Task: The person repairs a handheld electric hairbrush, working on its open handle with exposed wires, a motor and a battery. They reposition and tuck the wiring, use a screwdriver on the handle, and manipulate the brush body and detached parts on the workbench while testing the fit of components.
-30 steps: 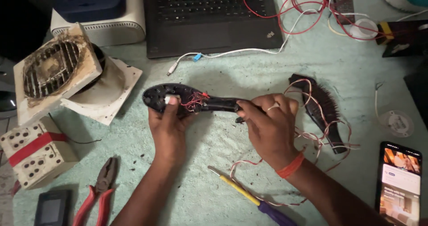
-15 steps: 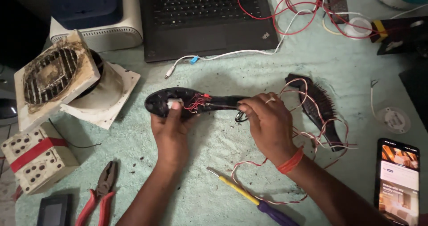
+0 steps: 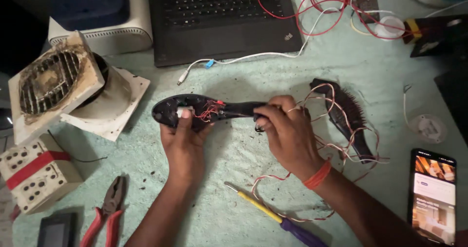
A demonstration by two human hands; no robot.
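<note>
Opened brush shell: black plastic half of an electric hair brush [image 3: 195, 111], lying open side up on the pale green cloth-covered table [image 3: 234, 154], in front of the laptop [image 3: 224, 18].
Inside of shell: thin red wires [image 3: 208, 111] and a small white part [image 3: 184, 112] sit in the oval head; the narrow handle runs to the right.
Left hand: the left hand [image 3: 184, 147] holds the oval head from below, thumb pressed on the white part, fingers curled under the shell.
Right hand: the right hand [image 3: 287, 132] is closed around the handle end, fingertips pinching it from above; an orange band [image 3: 318, 175] is on the wrist.
Weight: I judge it light, easy to lift with one hand.
Stiffness: the shell looks rigid, but as an open half it may flex or crack if squeezed hard.
Fragile points: the wires and their joints seem the weakest; pulling on them could tear them off.
Where to hold: best by the outer edges of the head and by the handle, as both hands do now, not by the wires.
Bristle half: the other black part with bristles [image 3: 347, 115] lies just right of the right hand, joined by red and white wires [image 3: 341, 147].
Nearby tools: yellow and purple screwdriver [image 3: 273, 213] near the forearms, red-handled pliers [image 3: 105, 215] at lower left.
Other things: dirty vent grille [image 3: 48, 81] at the left, phone [image 3: 433, 193] at the right edge.
</note>
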